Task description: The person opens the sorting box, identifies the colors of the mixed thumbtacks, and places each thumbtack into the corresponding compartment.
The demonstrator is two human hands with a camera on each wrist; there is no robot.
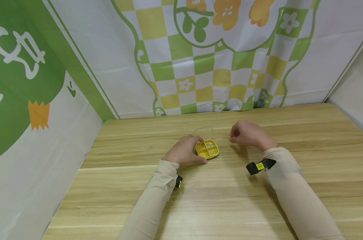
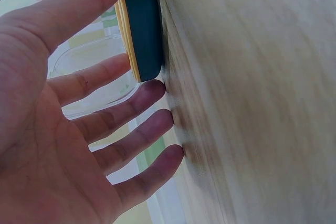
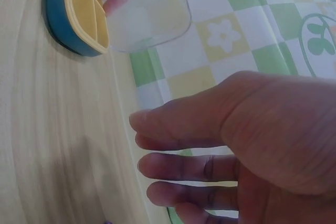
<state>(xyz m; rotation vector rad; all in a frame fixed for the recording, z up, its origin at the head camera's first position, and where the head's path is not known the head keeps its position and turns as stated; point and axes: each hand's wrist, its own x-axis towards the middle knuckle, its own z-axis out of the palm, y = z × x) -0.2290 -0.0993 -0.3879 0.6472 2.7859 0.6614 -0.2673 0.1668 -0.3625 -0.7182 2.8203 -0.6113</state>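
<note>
A small pill box [image 1: 207,149] with a yellow four-part insert, a dark teal base [image 2: 144,30] and a raised clear lid [image 3: 152,14] lies on the table. Small round shiny pieces [image 1: 212,152] sit in its two right compartments. My left hand [image 1: 185,150] holds the box from the left between thumb and index finger, while its other fingertips touch the tabletop. To the right of the box, my right hand [image 1: 248,134] hovers above the table. Its thumb and index finger come together and the other fingers bend loosely; nothing shows between them.
The wooden table [image 1: 223,206] meets a checked, flower-printed curtain [image 1: 187,73] at the back. A green and white printed cloth [image 1: 16,66] hangs on the left. Each wrist wears a small black camera [image 1: 253,168]. A tiny purple bit [image 3: 108,222] shows at the right wrist view's lower edge.
</note>
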